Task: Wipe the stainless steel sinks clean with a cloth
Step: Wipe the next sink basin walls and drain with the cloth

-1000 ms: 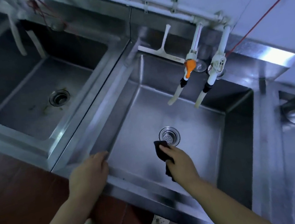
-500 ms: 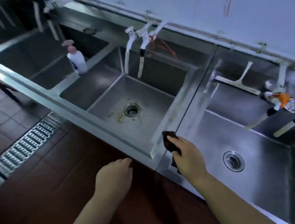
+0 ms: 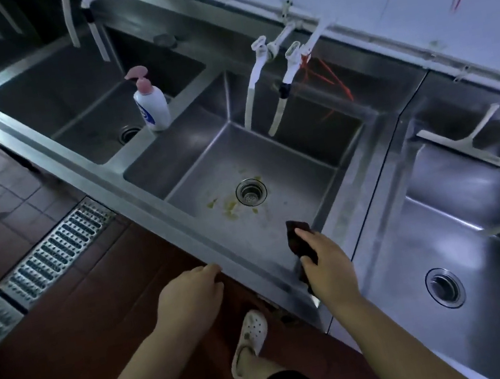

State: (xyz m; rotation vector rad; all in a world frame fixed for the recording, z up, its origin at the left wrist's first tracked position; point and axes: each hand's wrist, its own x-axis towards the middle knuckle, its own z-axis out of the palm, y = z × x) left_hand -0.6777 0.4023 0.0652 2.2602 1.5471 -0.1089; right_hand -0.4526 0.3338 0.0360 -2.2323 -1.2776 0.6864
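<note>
A row of stainless steel sinks runs along the wall. The middle sink (image 3: 274, 165) has yellowish stains around its drain (image 3: 250, 192). My right hand (image 3: 327, 264) grips a dark cloth (image 3: 299, 240) at this sink's near right corner, just over the front rim. My left hand (image 3: 190, 296) hangs in front of the rim with fingers loosely curled, holding nothing. The right sink (image 3: 451, 240) lies under my right forearm's side. The left sink (image 3: 72, 97) is farther back.
A soap pump bottle (image 3: 152, 104) stands on the divider between the left and middle sinks. White tap hoses (image 3: 271, 92) hang over the middle sink. A squeegee (image 3: 457, 142) leans in the right sink. A metal floor grate (image 3: 53, 254) lies at left.
The view has swung left from the right sink to the middle one. My right hand carried the cloth across the divider into the middle sink's corner; my left hand left the rim.
</note>
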